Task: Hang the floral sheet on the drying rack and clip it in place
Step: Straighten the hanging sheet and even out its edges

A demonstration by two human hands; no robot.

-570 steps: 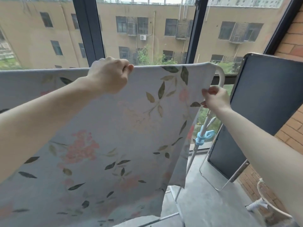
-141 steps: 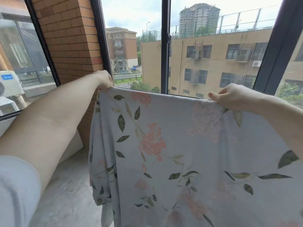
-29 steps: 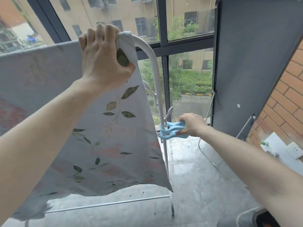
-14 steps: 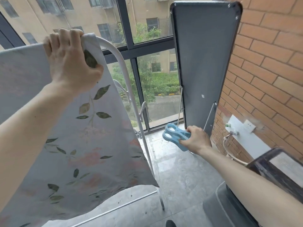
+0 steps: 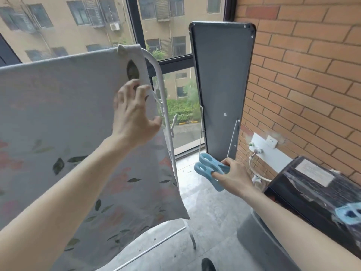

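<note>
The floral sheet (image 5: 58, 118), pale grey with pink flowers and dark leaves, hangs over the top bar of the white drying rack (image 5: 162, 98). My left hand (image 5: 134, 116) is in front of the sheet's right edge below the top bar, fingers spread and loose, holding nothing. My right hand (image 5: 232, 177) grips a large light blue clip (image 5: 210, 170) low down, to the right of the rack's upright and apart from the sheet.
A dark folded board (image 5: 220, 85) leans against the window beside the brick wall (image 5: 312, 75). A black box (image 5: 320, 196) at the lower right carries another blue clip (image 5: 349, 213). A tap (image 5: 256, 150) and socket sit on the wall. Grey floor lies below.
My left hand has let go of the sheet's top corner and dropped lower, fingers spread. My right hand has pulled the blue clip off the rack's upright and holds it away to the right.
</note>
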